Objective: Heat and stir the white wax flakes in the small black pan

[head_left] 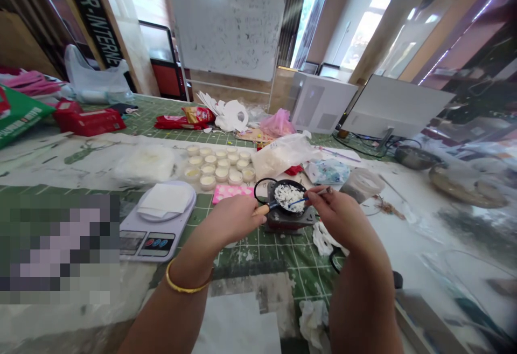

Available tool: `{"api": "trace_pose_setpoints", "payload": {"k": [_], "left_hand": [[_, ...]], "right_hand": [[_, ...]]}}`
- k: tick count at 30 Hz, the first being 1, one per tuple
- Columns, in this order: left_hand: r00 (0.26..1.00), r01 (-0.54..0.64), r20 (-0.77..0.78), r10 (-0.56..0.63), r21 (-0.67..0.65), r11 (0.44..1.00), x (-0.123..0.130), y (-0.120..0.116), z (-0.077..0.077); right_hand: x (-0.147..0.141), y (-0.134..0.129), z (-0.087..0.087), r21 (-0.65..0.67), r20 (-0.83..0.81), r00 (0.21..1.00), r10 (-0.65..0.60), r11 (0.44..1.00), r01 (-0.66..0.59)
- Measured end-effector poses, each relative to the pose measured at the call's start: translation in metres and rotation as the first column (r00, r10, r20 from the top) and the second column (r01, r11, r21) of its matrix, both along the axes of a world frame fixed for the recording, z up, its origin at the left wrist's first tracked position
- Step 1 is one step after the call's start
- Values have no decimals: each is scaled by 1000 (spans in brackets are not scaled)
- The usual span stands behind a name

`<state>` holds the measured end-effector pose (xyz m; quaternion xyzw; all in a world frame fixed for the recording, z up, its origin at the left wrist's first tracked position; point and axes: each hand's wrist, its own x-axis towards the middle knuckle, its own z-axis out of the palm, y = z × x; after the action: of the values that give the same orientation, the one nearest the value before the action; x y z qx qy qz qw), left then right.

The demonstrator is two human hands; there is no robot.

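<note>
My left hand (238,217) is wrapped round the wooden handle (262,210) of a small black pan (276,186). White pieces (289,196) fill much of the pan, which sits on a small dark stove (288,221). Between the fingers of my right hand (328,205) is a thin stick (301,201), its blue end reaching into the white pieces. A pink mould (232,193) lies just behind my left hand. To the left, a white kitchen scale (177,224) carries folded white paper (165,200).
Several small filled cups (222,174) stand behind the pink mould, beside a plastic bag of white material (283,155). Crumpled tissue (322,238) lies right of the stove. A clear tub (363,182) and a monitor (398,107) are farther right. Paper sheets (238,324) lie in front.
</note>
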<state>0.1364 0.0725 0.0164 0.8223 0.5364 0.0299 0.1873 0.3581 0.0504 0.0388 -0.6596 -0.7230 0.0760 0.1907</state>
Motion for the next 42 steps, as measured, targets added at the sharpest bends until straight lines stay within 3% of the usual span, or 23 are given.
{"api": "trace_pose_setpoints", "payload": {"k": [5, 8, 13, 17, 25, 31, 39, 42], "left_hand": [[1000, 11, 7, -11, 2, 1000, 0, 0, 0], [1000, 9, 0, -9, 0, 1000, 1, 0, 0], [1000, 18, 7, -18, -7, 1000, 0, 1, 0], [1000, 11, -5, -11, -6, 1000, 0, 0, 0], [1000, 9, 0, -9, -7, 1000, 0, -1, 2], [1000, 8, 4, -8, -12, 1000, -1, 0, 0], [1000, 10, 1, -10, 1, 1000, -1, 0, 0], [1000, 14, -5, -14, 2, 1000, 0, -1, 1]], "right_hand": [[5, -1, 1, 4, -37, 998, -46, 999, 46], [5, 0, 2, -30, 24, 998, -54, 998, 55], [8, 0, 1, 42, 58, 985, -162, 986, 160], [9, 2, 0, 36, 96, 981, -168, 986, 165], [11, 14, -6, 128, -60, 973, -224, 965, 230], [15, 19, -8, 42, -48, 974, -223, 973, 225], [17, 12, -6, 41, 14, 976, -215, 976, 215], [16, 8, -5, 5, -12, 993, -116, 993, 116]]}}
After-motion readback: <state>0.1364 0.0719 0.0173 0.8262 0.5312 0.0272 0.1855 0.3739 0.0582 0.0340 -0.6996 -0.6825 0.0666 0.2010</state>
